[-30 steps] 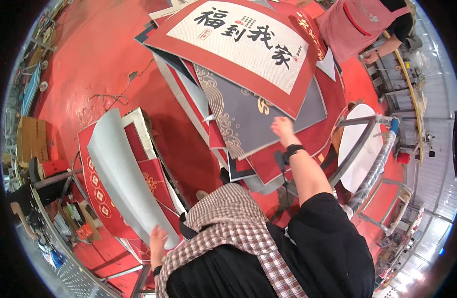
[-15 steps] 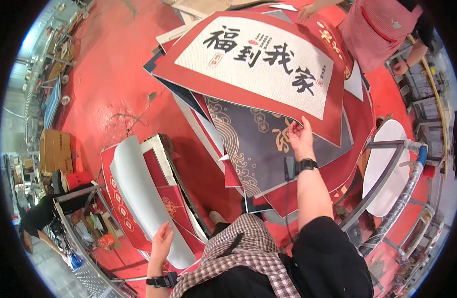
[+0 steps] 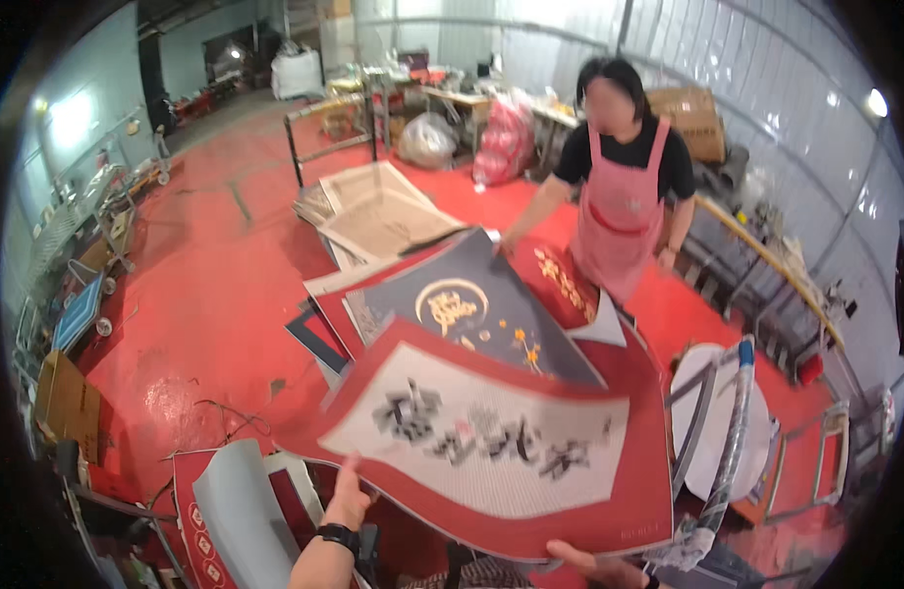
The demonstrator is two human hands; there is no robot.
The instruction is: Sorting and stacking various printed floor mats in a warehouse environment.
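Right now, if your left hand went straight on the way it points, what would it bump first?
The lettered mat: my left hand is already at its near edge. Past that, probably the grey mat, though depth is unclear.

Mat (image 3: 511, 432) before stack (image 3: 511, 299) | other mat (image 3: 241, 510) left | person (image 3: 621, 206) behind, right

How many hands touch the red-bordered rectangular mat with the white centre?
2, on the red-bordered mat: left hand toward the near edge's left, right hand toward its right. Any underneath would be hidden.
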